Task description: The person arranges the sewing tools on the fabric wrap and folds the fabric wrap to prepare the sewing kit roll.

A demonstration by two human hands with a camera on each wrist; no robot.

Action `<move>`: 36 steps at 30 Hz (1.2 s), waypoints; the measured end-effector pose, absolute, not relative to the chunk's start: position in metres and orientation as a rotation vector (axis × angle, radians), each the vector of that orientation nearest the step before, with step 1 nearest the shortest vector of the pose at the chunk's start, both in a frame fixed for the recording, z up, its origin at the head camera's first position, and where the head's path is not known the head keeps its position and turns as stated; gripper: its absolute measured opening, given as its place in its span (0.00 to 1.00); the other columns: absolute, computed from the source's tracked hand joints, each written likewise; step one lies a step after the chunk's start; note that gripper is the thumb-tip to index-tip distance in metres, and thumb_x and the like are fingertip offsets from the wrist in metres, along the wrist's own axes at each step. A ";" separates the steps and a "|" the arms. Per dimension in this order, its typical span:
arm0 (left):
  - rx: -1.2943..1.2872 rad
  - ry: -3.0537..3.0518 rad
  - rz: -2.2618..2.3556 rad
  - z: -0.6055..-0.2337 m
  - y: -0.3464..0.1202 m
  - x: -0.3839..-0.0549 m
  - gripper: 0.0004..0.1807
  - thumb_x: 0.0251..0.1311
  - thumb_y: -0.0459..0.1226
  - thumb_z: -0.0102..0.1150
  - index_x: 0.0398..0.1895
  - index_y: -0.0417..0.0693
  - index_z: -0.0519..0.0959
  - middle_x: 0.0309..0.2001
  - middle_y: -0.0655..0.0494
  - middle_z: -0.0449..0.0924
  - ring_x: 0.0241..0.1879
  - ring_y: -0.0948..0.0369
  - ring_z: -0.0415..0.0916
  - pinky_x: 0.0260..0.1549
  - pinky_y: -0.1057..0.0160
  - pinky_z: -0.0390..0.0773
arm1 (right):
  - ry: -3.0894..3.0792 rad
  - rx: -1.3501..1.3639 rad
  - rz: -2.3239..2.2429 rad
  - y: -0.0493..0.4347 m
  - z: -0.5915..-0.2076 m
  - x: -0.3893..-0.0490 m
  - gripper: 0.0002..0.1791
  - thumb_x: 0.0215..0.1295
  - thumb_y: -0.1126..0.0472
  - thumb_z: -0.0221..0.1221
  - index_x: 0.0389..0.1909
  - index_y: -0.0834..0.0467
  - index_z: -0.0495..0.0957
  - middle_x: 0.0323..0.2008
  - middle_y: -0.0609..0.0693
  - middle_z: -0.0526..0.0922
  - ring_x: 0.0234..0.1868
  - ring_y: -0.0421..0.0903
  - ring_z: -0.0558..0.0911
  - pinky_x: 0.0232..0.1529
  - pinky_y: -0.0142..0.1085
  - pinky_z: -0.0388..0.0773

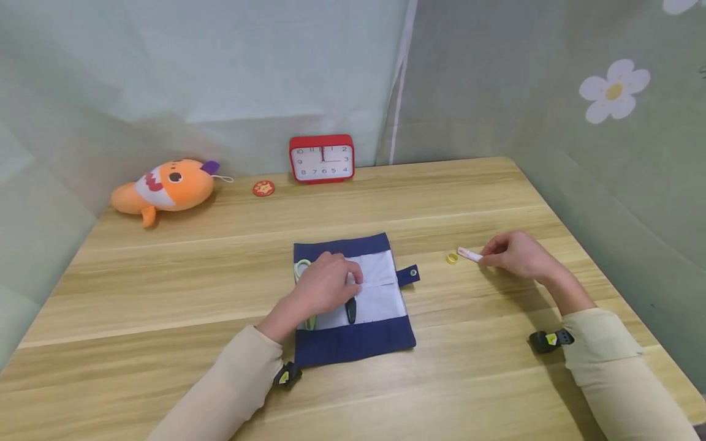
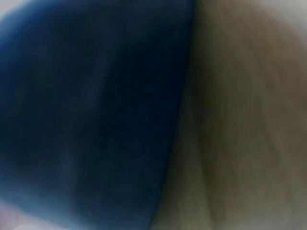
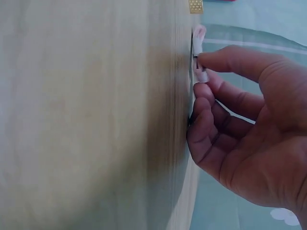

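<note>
My left hand (image 1: 325,282) rests over a navy fabric case (image 1: 353,343) that lies unfolded, with a pale lining. Its fingers are loosely bent and hide part of what is inside. Beside the hand, light green scissors (image 1: 302,267) show in part, and a slim black tool (image 1: 351,310) sticks out below the thumb. To the right, my right hand (image 1: 521,254) pinches a small folded white-and-pink strip (image 3: 197,40) between thumb and fingertips, low over the wooden table. Just left of the strip sits a gold dimpled thimble ring (image 1: 452,258). The left wrist view shows mainly blurred navy cloth (image 2: 91,115).
A red clock (image 1: 322,160) stands at the table's back edge. Left of it are a round red disc (image 1: 263,188) and an orange plush toy (image 1: 171,184). The case's snap strap (image 1: 408,275) points right. Hanging cloth (image 1: 220,73) borders the table.
</note>
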State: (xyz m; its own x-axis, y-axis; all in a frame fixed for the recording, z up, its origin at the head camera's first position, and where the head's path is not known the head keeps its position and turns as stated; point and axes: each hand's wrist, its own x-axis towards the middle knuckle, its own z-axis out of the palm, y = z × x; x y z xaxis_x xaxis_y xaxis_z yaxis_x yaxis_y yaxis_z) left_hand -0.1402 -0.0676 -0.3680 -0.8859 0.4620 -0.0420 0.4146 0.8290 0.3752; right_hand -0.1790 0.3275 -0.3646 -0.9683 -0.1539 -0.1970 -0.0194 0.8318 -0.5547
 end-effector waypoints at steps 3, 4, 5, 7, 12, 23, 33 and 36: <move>0.713 2.872 0.563 -0.369 -0.068 -0.140 0.03 0.65 0.40 0.70 0.38 0.53 0.89 0.30 0.56 0.80 0.44 0.50 0.75 0.45 0.53 0.75 | 2.745 -0.124 -0.906 0.326 -0.361 -0.181 0.12 0.72 0.58 0.64 0.45 0.65 0.84 0.34 0.51 0.83 0.32 0.42 0.76 0.31 0.35 0.74; 0.725 2.870 0.565 -0.369 -0.069 -0.141 0.03 0.65 0.40 0.70 0.38 0.52 0.89 0.29 0.56 0.80 0.43 0.51 0.75 0.45 0.54 0.75 | 2.731 -0.128 -0.940 0.325 -0.360 -0.183 0.12 0.73 0.58 0.63 0.45 0.65 0.83 0.34 0.52 0.83 0.31 0.42 0.77 0.30 0.34 0.75; 0.732 2.866 0.567 -0.369 -0.069 -0.141 0.04 0.64 0.40 0.70 0.38 0.52 0.89 0.29 0.56 0.79 0.42 0.52 0.75 0.45 0.54 0.75 | 2.717 -0.136 -0.974 0.324 -0.358 -0.184 0.12 0.73 0.59 0.62 0.46 0.66 0.82 0.35 0.52 0.83 0.31 0.41 0.78 0.30 0.34 0.77; 0.745 2.853 0.572 -0.368 -0.069 -0.141 0.05 0.63 0.40 0.71 0.39 0.51 0.89 0.29 0.56 0.79 0.41 0.53 0.74 0.45 0.55 0.74 | 2.698 -0.152 -1.025 0.323 -0.354 -0.187 0.12 0.73 0.61 0.62 0.47 0.67 0.82 0.37 0.54 0.84 0.31 0.41 0.79 0.31 0.34 0.79; 0.764 2.818 0.585 -0.368 -0.069 -0.143 0.07 0.63 0.40 0.71 0.41 0.50 0.89 0.28 0.58 0.78 0.40 0.56 0.71 0.46 0.56 0.72 | 2.708 -0.150 -0.961 0.327 -0.348 -0.190 0.15 0.71 0.59 0.65 0.50 0.67 0.82 0.37 0.51 0.83 0.30 0.42 0.78 0.30 0.35 0.78; 0.843 2.819 0.564 -0.366 -0.072 -0.143 0.06 0.66 0.37 0.69 0.42 0.47 0.89 0.29 0.57 0.82 0.39 0.57 0.74 0.54 0.52 0.71 | 2.664 -0.171 -0.878 0.333 -0.362 -0.189 0.15 0.68 0.59 0.69 0.47 0.66 0.84 0.32 0.49 0.82 0.30 0.41 0.76 0.28 0.34 0.75; 0.763 2.818 0.580 -0.367 -0.071 -0.142 0.05 0.66 0.37 0.70 0.42 0.49 0.89 0.31 0.57 0.81 0.41 0.55 0.72 0.48 0.55 0.71 | 2.602 -0.161 -1.203 0.297 -0.334 -0.194 0.15 0.71 0.62 0.66 0.50 0.68 0.80 0.37 0.56 0.87 0.33 0.43 0.85 0.39 0.38 0.86; 0.732 2.814 0.597 -0.367 -0.072 -0.141 0.04 0.66 0.37 0.70 0.42 0.49 0.89 0.30 0.57 0.79 0.41 0.55 0.70 0.46 0.56 0.71 | 2.609 -0.238 -1.254 0.265 -0.320 -0.195 0.13 0.71 0.61 0.67 0.49 0.65 0.82 0.38 0.59 0.87 0.33 0.45 0.85 0.40 0.40 0.86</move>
State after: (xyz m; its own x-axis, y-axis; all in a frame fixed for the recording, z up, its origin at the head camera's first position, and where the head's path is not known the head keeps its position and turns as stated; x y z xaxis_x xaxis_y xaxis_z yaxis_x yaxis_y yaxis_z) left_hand -0.1414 -0.0717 -0.3669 -0.8643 0.4989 -0.0646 0.4296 0.7989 0.4210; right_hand -0.1952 0.2650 -0.3204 -0.9587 -0.2467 -0.1418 -0.0435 0.6192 -0.7840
